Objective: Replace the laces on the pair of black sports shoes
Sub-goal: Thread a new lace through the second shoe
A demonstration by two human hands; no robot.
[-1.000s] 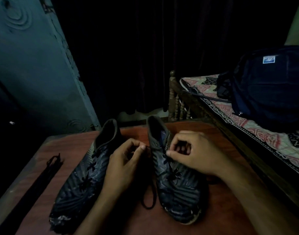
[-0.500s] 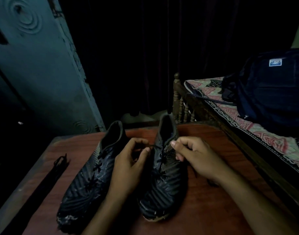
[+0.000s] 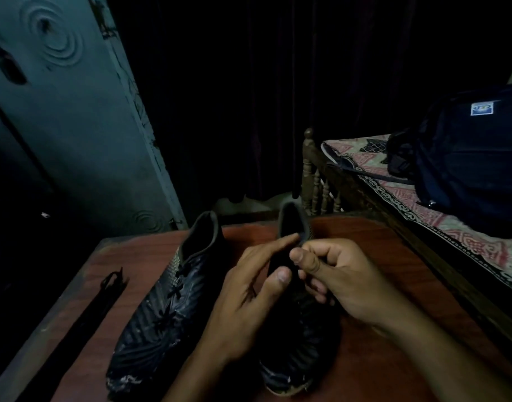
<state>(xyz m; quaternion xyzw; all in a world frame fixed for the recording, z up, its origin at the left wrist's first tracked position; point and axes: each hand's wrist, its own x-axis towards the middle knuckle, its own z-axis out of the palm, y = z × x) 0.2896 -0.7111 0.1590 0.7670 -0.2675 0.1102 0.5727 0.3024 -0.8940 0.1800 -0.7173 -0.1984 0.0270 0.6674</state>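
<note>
Right shoe (image 3: 299,338) swung toe-near since 1 s ago | left hand (image 3: 249,297), right hand (image 3: 341,277) now pinching its throat; lace unseen | unlacing presumably under way

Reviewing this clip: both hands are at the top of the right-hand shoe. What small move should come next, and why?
Probably draw the lace out of the top eyelets of the right-hand shoe. The right hand and left hand both pinch at its tongue area, though the lace itself is too dark to see there. The left-hand shoe is still laced, and spare laces lie on the table.
</note>
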